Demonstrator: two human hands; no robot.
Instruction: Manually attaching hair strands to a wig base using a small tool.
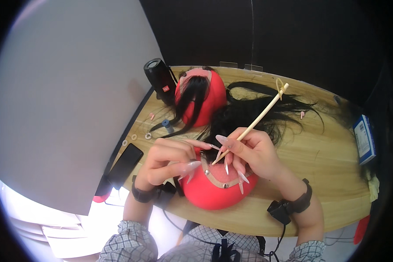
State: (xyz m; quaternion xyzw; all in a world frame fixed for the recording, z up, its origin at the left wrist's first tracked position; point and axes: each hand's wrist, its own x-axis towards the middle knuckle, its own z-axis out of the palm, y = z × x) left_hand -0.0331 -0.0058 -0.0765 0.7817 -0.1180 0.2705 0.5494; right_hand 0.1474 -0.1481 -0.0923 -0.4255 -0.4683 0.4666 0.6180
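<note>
While the right hand [258,153] pinches the stick [266,110], the stick's tip points near and left at the cap [224,177] on the red ball [208,195]. Left of it, the left hand [167,162] bends; I can't tell if it grips hair [232,117].

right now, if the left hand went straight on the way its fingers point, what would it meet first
Probably the right hand, which holds the stick; depth is hard to judge from this one view.
</note>
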